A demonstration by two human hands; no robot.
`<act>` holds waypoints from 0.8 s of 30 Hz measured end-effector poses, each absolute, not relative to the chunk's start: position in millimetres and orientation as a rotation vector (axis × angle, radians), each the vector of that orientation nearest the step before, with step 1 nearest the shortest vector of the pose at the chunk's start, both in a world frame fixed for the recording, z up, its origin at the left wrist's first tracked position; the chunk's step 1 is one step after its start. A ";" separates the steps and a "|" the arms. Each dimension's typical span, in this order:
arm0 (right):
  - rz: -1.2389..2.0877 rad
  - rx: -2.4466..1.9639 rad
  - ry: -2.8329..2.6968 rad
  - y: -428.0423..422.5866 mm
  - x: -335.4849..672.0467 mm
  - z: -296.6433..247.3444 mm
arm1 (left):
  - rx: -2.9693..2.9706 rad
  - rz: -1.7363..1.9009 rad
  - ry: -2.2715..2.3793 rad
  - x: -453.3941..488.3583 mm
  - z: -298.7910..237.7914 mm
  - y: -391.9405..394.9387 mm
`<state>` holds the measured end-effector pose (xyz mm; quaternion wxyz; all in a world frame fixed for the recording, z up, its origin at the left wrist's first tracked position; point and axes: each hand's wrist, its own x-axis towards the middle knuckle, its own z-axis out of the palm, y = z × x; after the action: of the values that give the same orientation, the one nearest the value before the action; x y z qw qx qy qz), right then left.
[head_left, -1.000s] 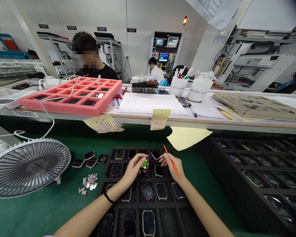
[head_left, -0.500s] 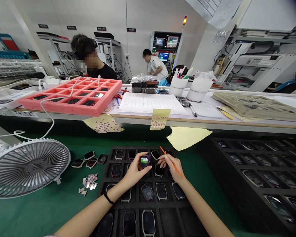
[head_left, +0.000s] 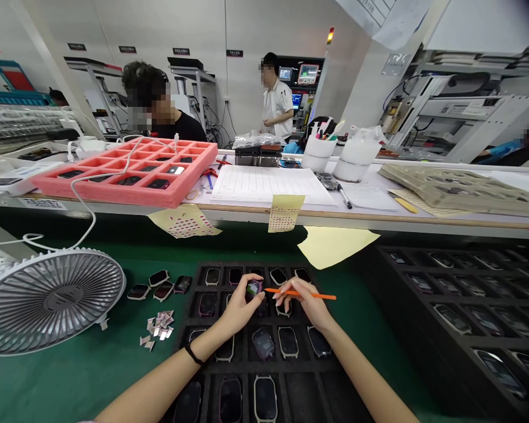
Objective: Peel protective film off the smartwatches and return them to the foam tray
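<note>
L hand w/ fingers clenched on a smartwatch, held just above the black foam tray on the green-matted bench, R hand w/ fingers grasping an orange pick, tip just beside the watch.

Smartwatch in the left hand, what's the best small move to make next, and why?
Probably bring the end of the orange pick in the right hand onto the edge of the smartwatch held in the left hand. The pick's end already lies right beside the watch, and the left hand has the watch lifted clear of the black foam tray.
</note>
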<state>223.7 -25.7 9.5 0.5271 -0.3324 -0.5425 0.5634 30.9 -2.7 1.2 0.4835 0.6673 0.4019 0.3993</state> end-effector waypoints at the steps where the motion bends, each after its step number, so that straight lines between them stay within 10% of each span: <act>1: 1.346 -0.811 -1.307 -25.6 223.8 9.0 | 1.627 0.983 0.975 30.9 1.3 -2.7; 24: 1.272 -0.880 -1.414 -26.6 221.3 13.8 | 1.617 0.984 0.925 30.5 -1.7 -3.7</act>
<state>221.3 -26.6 13.8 0.4993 -0.3636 -0.5846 0.5260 30.5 -3.7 -1.7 0.4947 0.6671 0.3815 0.4059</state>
